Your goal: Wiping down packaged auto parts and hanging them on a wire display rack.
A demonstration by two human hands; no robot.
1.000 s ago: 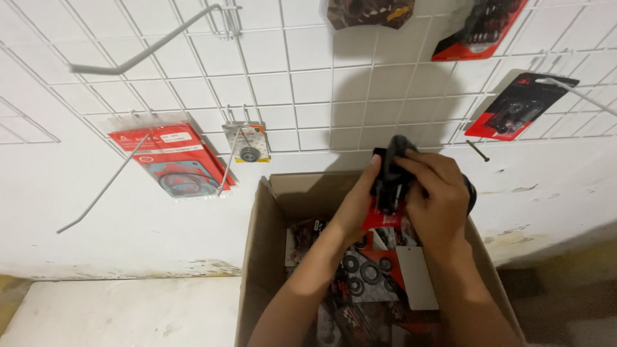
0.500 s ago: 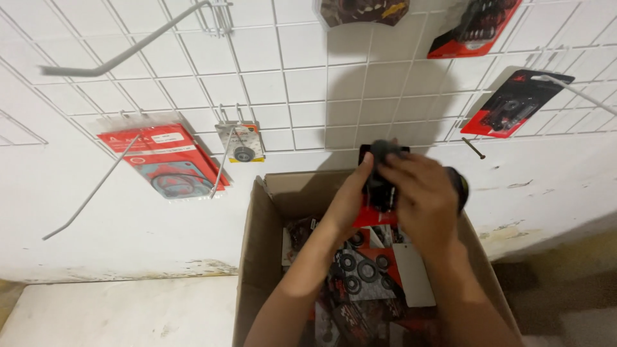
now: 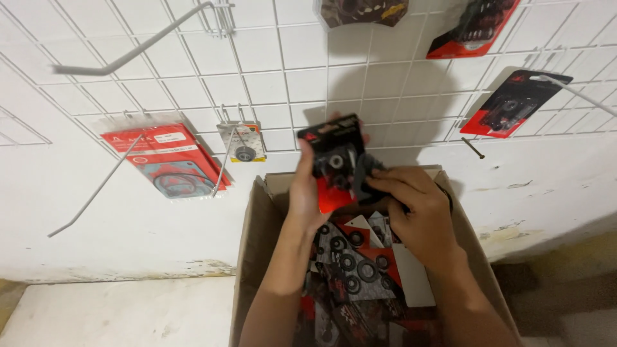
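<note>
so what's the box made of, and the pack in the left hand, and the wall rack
Box: plain brown cardboard, matte, with a raw folded flap edge. Pack in the left hand: looks like a printed red and black card, probably under clear plastic, holding dark rings. Rack: thin wire grid, likely metal coated white, with long hooks.

White wall with a wire display grid

A white wire grid (image 3: 270, 83) with long hooks (image 3: 138, 48) covers the far white wall (image 3: 77, 212), which is stained and chipped low on the right; a pale floor (image 3: 122, 311) lies near left.
</note>
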